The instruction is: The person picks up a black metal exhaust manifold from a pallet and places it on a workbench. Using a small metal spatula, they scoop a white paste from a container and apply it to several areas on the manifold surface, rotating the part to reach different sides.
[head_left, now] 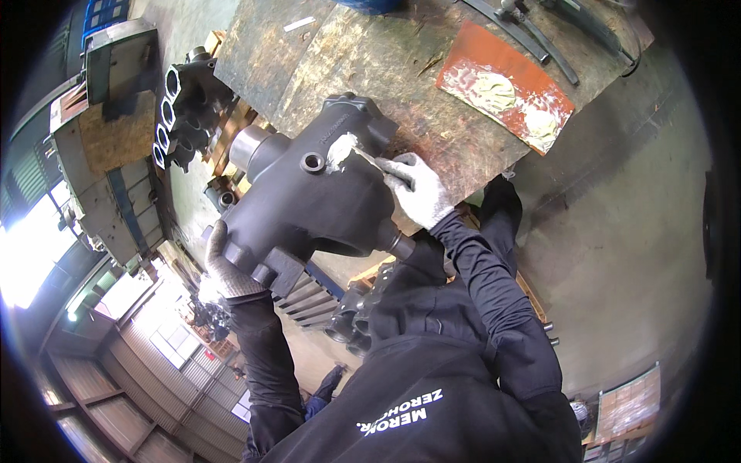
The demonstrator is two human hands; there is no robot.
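Note:
A large dark grey metal casting (301,201) lies tilted across the near edge of the worktable, with a round bore on top. Cream-coloured filler paste (342,152) is smeared on its upper surface beside that bore. My right hand (417,187), in a pale work glove, is closed around a thin spatula (368,159), its tip at the paste. Most of the spatula is hidden by my fingers. My left hand (225,266), also gloved, grips the casting's near left end by a projecting lug.
The worktable (309,65) is stained and scraped. At its right, a reddish-orange board (482,55) carries mounds of the same paste. Long metal tools (525,38) lie behind it. More dark castings (189,108) sit on pallets at the left, and others (351,316) stand below me.

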